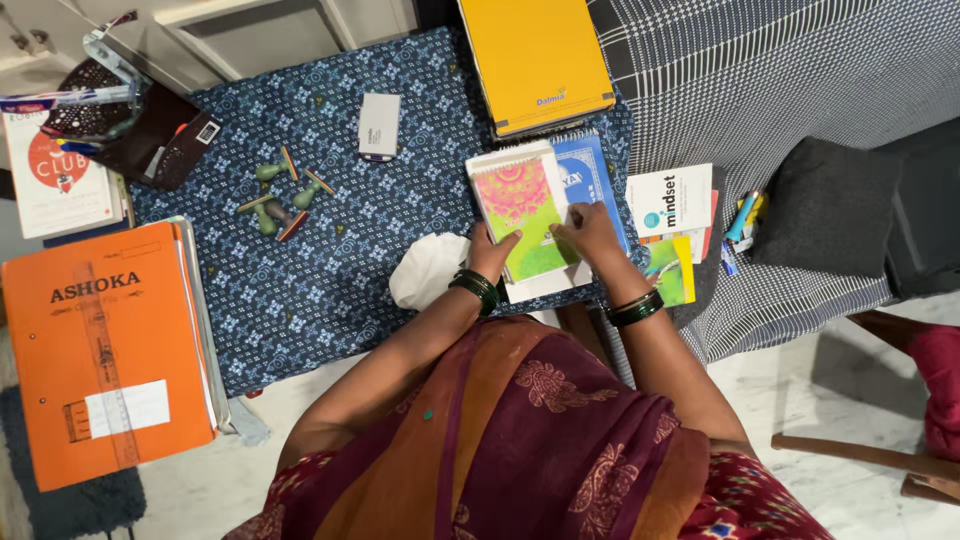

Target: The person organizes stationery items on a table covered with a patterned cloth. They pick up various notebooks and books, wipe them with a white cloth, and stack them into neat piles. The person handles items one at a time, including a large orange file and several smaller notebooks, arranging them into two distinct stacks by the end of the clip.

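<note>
A surface (330, 260) draped in a blue patterned cloth is shown from above, with a grey checked seat (760, 70) adjoining it at the right. An orange folder (105, 350) is laid at the near left corner, and a yellow folder (537, 60) at the far edge. A white book with a red disc (55, 170) and a dark open pouch (150, 135) are seen at the far left. Near the middle right, a small notepad with a pink and green cover (520, 215) is rested on a blue booklet (590, 170). The notepad's lower left edge is gripped by the left hand (492, 252), thumb on the cover; its right edge is pressed by the curled fingers of the right hand (588, 232). A crumpled white cloth (428, 268) is placed just beside the left wrist. A white booklet (668, 200) is stacked over coloured papers on the seat, with pens (742, 215) beside it. A small white box (379, 125) and several green-handled stamps (280, 195) are scattered on the cloth.
</note>
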